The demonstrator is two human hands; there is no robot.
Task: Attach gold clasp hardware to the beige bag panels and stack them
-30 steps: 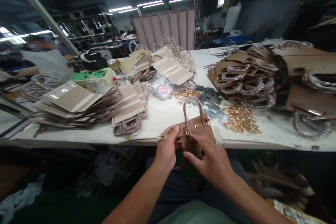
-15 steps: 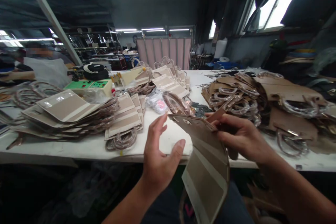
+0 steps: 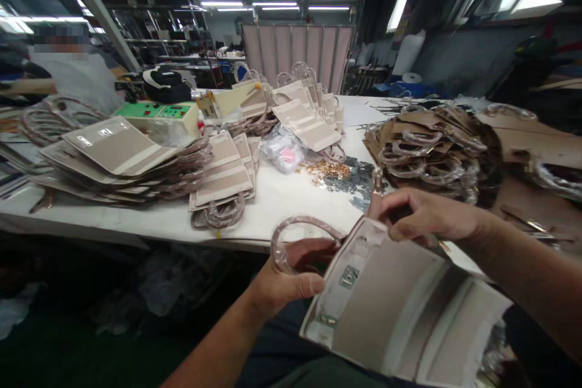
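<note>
I hold a flat beige bag panel (image 3: pixel 400 309) with white edging and a clear-wrapped loop handle (image 3: pixel 295 236) over my lap, in front of the white table (image 3: pixel 282 194). My left hand (image 3: pixel 284 279) is closed on the panel's left top corner, just under the handle. My right hand (image 3: pixel 427 218) pinches the panel's upper edge beside a tan strap that sticks up. A small metal plate shows on the panel's inner face.
Stacks of beige bag panels (image 3: pixel 118 157) lie left and at mid-table. Brown panels with wrapped handles (image 3: pixel 431 145) pile up on the right. Gold fittings (image 3: pixel 325 170) and grey pieces lie between. A green control box (image 3: pixel 157 112) stands behind. A person sits far left.
The panel has turned from hanging down to lying open-face toward me. My left hand, open half a second ago, has closed on its corner. My right hand stays on the top edge.
</note>
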